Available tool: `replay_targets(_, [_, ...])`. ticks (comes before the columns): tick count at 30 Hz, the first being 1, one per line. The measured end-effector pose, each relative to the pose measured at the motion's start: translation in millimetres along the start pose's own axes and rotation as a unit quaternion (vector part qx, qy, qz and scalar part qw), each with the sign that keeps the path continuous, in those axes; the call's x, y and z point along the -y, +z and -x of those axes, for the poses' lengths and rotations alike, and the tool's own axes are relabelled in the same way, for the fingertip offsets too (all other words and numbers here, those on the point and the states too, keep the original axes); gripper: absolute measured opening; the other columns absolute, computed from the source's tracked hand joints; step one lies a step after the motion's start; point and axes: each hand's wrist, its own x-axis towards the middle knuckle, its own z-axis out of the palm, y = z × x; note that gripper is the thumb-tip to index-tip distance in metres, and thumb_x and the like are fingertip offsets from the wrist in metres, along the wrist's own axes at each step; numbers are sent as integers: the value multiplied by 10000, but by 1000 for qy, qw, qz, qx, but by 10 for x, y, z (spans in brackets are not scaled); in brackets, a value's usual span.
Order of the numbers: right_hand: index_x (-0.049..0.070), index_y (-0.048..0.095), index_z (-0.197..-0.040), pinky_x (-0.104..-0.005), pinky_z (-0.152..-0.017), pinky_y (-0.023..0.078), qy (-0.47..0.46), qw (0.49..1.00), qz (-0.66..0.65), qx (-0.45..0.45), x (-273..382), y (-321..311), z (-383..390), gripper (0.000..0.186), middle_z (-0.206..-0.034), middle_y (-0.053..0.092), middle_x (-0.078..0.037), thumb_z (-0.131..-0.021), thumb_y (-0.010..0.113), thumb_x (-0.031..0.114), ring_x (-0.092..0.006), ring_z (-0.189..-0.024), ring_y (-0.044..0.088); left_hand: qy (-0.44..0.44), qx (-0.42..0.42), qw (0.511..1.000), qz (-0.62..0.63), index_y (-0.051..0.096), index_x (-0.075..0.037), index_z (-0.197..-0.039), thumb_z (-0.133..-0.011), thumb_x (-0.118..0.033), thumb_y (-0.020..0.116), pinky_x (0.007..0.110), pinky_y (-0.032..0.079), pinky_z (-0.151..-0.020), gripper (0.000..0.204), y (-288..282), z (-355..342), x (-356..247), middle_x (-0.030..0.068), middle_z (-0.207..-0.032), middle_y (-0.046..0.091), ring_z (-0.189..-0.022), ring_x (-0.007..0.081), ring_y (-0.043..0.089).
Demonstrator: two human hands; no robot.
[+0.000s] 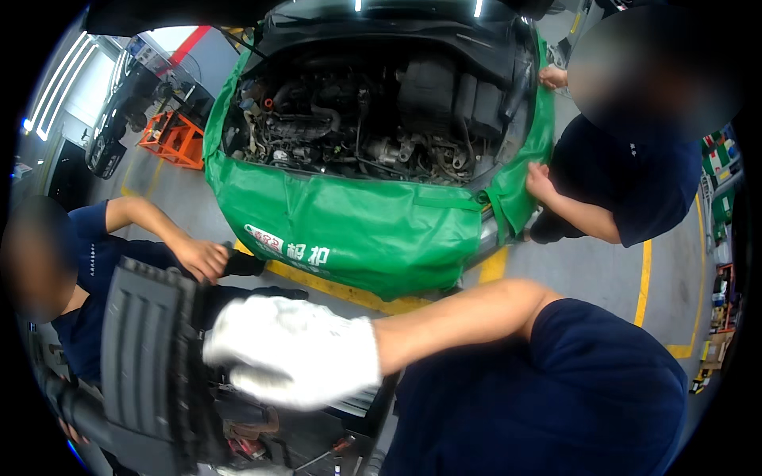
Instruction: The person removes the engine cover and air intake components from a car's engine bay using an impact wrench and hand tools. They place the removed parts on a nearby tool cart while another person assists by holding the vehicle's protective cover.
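My right hand (290, 349), in a white glove, reaches left across the lower middle, smeared by motion. Its fingertips are at the right edge of a large black ribbed plastic housing (143, 349), which stands upright close in front at the lower left. Whether the fingers grip the housing cannot be made out. A thick black hose (75, 404) is beside the housing's lower left. My left hand does not show. Beneath the housing and glove is a dark work surface (317, 432) with a screwdriver (329, 452) on it.
Ahead stands a car with its engine bay (357, 119) exposed and a green cover (341, 222) draped over its front. One co-worker (635, 174) stands at the right with hands on the cover. Another (87, 262) is at the left, near the housing. An orange stand (175, 139) is beyond.
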Motion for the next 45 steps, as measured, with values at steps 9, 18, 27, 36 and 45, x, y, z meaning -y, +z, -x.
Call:
replay_targets(9, [86,677,-1177,-460,-904,543,-137,934,227,239,631,-1489,185,260,-1115,656,-132,-964,609,218,-331,-1027,667,51,45,997,-26,616,54,-1352,-1149,-431,428,370,480,-1064,558,463,-124,-766,155,-1309,686,-1192,226,637])
replay_targets(18, [91,689,-1088,-445,-803,553,-126,943,273,143,-87,-2389,662,234,-998,663,-108,-908,642,233,-296,-904,674,77,97,992,-12,606,49,-1372,-1157,-445,414,368,470,-1088,572,1394,205,-1312,157,-1334,679,-1221,226,632])
replay_targets(27, [26,656,-1379,-384,-871,607,561,818,-70,-101,-2859,-3460,1611,473,-1192,743,-114,-987,697,288,-221,-972,729,100,188,968,-134,608,66,-1319,-1137,-354,520,362,462,-1075,466,2007,917,-1958,188,-1248,697,-1156,268,634])
replay_targets(36, [39,398,-1603,-556,-1192,444,429,543,-382,-613,-5345,-4211,1561,870,-1665,355,-285,-954,787,468,-439,-1482,444,-99,288,921,-242,621,106,-1242,-1063,-362,568,432,515,-929,503,1970,1068,-659,244,-1121,710,-1005,310,654])
replay_targets(45, [82,655,-1318,-474,-1063,559,293,343,-412,-792,-5902,-4485,1334,515,-1319,669,-115,-929,849,361,-319,-1177,650,-121,299,923,-210,627,64,-1219,-1024,-350,619,436,525,-914,458,2184,366,-265,228,-1087,696,-989,317,644])
